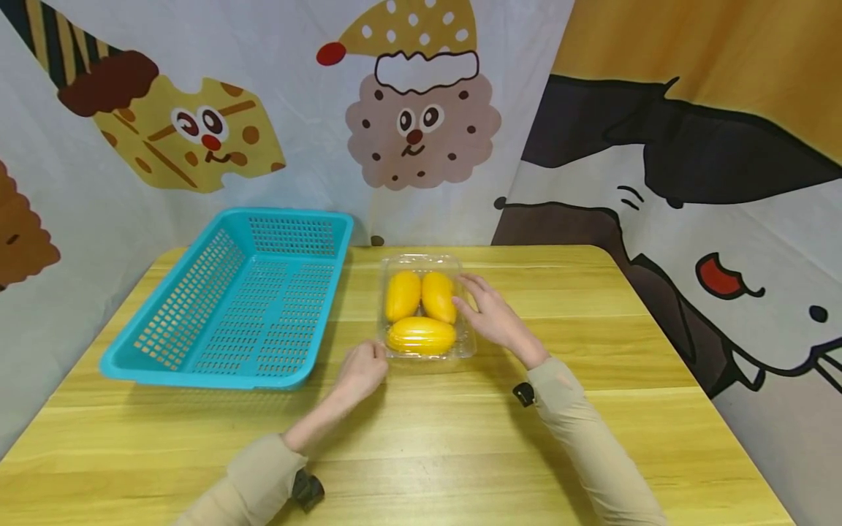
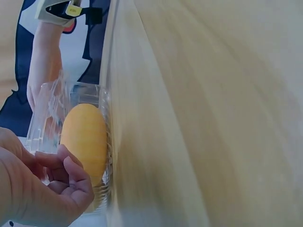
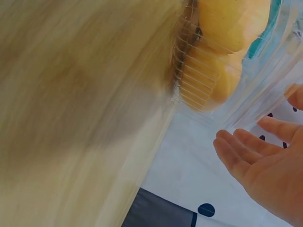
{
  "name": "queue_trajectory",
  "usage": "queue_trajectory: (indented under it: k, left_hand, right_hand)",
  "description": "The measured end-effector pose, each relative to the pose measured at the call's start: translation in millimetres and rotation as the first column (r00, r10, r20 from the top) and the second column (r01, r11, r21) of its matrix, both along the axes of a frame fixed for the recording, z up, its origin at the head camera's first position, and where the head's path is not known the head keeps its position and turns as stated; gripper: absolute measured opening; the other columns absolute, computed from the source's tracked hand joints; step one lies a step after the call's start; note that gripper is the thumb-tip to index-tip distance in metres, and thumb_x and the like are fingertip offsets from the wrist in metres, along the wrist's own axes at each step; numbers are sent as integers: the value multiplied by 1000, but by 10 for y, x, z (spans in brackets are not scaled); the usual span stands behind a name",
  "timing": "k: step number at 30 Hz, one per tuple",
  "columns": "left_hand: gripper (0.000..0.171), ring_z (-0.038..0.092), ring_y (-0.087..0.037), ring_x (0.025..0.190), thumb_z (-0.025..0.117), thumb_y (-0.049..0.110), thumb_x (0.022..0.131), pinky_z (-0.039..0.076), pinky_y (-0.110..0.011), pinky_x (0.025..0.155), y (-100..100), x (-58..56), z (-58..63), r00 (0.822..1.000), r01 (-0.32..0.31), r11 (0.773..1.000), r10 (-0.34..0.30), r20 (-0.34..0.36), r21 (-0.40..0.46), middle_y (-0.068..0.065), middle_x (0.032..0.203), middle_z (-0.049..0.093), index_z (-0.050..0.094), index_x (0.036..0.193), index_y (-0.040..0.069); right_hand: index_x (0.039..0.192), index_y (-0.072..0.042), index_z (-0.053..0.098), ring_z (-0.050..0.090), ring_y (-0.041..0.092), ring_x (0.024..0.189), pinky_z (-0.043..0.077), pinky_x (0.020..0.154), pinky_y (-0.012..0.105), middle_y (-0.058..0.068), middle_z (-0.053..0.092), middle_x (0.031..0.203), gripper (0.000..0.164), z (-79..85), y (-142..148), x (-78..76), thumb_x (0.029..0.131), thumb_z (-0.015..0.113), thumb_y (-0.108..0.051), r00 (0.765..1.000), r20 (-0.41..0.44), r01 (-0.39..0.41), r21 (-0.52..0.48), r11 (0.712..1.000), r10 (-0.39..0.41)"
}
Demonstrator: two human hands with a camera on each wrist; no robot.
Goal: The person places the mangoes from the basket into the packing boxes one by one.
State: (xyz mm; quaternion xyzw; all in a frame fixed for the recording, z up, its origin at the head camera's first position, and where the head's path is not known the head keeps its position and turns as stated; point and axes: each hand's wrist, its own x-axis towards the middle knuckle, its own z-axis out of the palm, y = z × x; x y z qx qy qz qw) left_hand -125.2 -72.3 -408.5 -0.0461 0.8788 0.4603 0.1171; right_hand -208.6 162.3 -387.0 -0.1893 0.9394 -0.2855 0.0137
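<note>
A clear plastic clamshell box (image 1: pixel 465 343) sits on the table with three yellow mangoes inside: two side by side at the back and one mango (image 1: pixel 421 336) lying crosswise in front. My left hand (image 1: pixel 363 371) is at the box's near left corner, its fingers curled and pinching the edge; in the left wrist view the left hand (image 2: pixel 52 184) partly covers the front mango (image 2: pixel 85 137). Along the right side, my right hand (image 1: pixel 490 313) has its fingers extended at the rim. The right wrist view shows that hand (image 3: pixel 265 156) with fingers spread beside the clear plastic.
A blue perforated plastic basket (image 1: pixel 270 314) stands on the wooden table (image 1: pixel 421 446), left of the box. Behind the table hangs a cloth (image 1: pixel 296 44) printed with cartoon figures. A dark wrist device (image 1: pixel 523 394) is on the right arm.
</note>
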Motion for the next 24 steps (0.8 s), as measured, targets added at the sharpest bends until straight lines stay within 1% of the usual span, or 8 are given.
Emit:
queue_trajectory:
  k: [2,4,6,8,17,20,22,24]
  left_hand:
    - [32,35,-9,48,37,14,97,28,-18,41,27,13,6,999,10,998,-12,30,57,-8,70,55,58,110,-7]
    - [31,36,-9,48,37,13,97,28,-18,40,61,26,1,999,19,995,-23,42,94,-14,79,62,56,111,-8]
    - [30,37,-9,48,38,11,97,28,-18,40,95,39,-1,998,25,991,-32,51,130,-18,88,66,55,111,-9]
    - [28,37,-9,49,38,10,96,29,-18,40,126,39,-14,998,24,989,-32,53,146,-18,90,66,55,109,-8]
    - [30,41,-12,55,35,17,99,33,-22,48,128,-2,-39,999,45,990,-47,10,133,-14,75,60,57,98,-4]
    - [31,40,-14,56,34,21,99,34,-23,49,99,-16,-17,998,47,992,-51,31,119,-11,73,56,56,98,-2]
    - [31,41,-15,60,34,24,99,35,-25,52,86,-33,1,998,45,994,-49,36,103,-10,76,55,53,102,-1]
    - [32,47,-18,68,34,26,99,40,-28,58,84,-64,22,999,30,995,-33,33,95,-11,85,56,51,110,0]
  right_hand:
    - [144,-3,36,34,38,138,30,114,54,18,33,151,53,5,23,6,100,45,-32,1000,-7,12,0,1000,-12]
    - [143,-2,38,36,38,137,31,113,53,19,34,150,53,9,45,15,100,45,-31,1000,-13,28,-1,1000,-28]
    - [142,0,39,38,39,135,32,112,53,20,36,149,52,8,64,23,100,45,-30,999,-25,44,-3,999,-44]
    - [142,1,39,39,39,134,34,111,53,21,37,148,52,11,76,33,100,45,-30,998,-31,54,-4,999,-54]
    - [142,0,39,40,39,133,35,110,53,21,38,147,51,20,91,55,100,45,-29,997,-30,72,0,997,-72]
    - [142,0,39,40,39,133,35,110,53,21,38,147,51,18,91,54,100,45,-29,997,-32,71,2,997,-71]
    - [142,0,39,40,38,134,35,111,52,21,38,147,51,18,90,51,100,45,-29,997,-33,70,1,998,-70]
    - [141,0,40,40,38,134,34,111,52,21,38,147,51,17,89,48,100,45,-30,997,-34,71,-1,997,-71]
